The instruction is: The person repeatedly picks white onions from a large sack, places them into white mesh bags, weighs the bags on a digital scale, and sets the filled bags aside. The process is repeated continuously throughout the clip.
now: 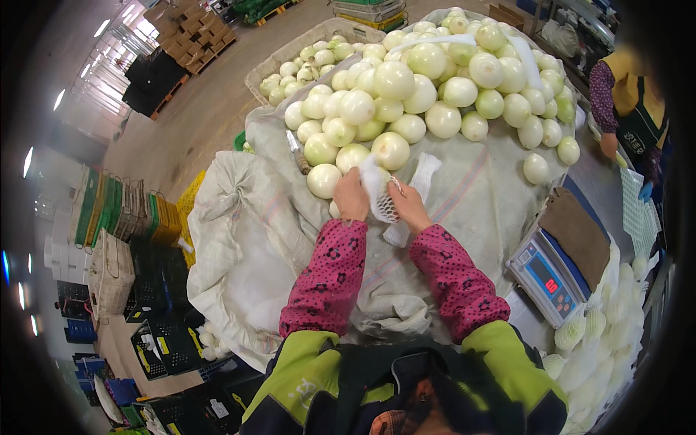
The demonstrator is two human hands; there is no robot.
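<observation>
A white foam net sleeve [376, 182] is stretched between my two hands, its mesh spread open at the lower end. My left hand [350, 197] grips its left side, fingertips partly hidden. On the other side, my right hand [410, 206] pinches the gathered rim between thumb and fingers. Whether an onion sits inside the sleeve I cannot tell. Just beyond my hands rises a large heap of peeled white onions [394, 80]. Another foam net [427, 169] lies flat beside my right hand. A knife [297, 152] with a worn handle rests against the heap's left edge.
Woven sacking [467, 179] covers the work surface. At right stands a digital scale [549, 277] with a brown cloth on it, beside netted onions [603, 331]. An open sack [255, 272] of white foam material is at left. A co-worker [631, 109] stands far right; stacked crates [125, 212] stand left.
</observation>
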